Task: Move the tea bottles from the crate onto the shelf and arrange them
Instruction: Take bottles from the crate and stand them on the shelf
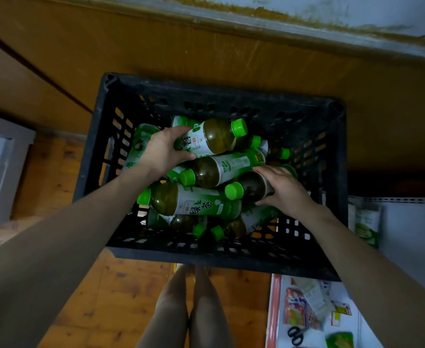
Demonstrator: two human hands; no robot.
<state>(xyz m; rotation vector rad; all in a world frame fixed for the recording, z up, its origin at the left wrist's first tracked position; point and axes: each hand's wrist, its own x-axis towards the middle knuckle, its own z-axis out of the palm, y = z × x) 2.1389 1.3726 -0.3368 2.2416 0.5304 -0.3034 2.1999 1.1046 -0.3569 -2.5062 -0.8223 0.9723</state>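
The crate (221, 258) is black moulded plastic, rectangular, its walls a lattice of slots through which the orange wood floor (121, 292) shows. Inside lie the bottles (206, 204), all on their sides in a loose heap. They are clear plastic over brownish tea, with glossy white-and-green wraps and ribbed bright green caps.

The left hand (165, 151), at the heap's 10 o'clock, is clamped round the label end of the top bottle (214, 136), whose cap points to 3 o'clock. The hand hides the bottle's base.

The right hand (285, 189), at 4 o'clock, curls fingers and thumb round a second bottle (253, 187), whose cap points to 9 o'clock. Its label is covered by the palm.

The lower bottles are half buried and in shadow, so their count cannot be told. Most print is blurred.

Both forearms run off the bottom edge. At 6 o'clock two legs (189, 310) are cut off.

At 4 o'clock a white shelf (412, 247) holds soft packets (304, 307) and black scissors (295, 335), both indistinct.
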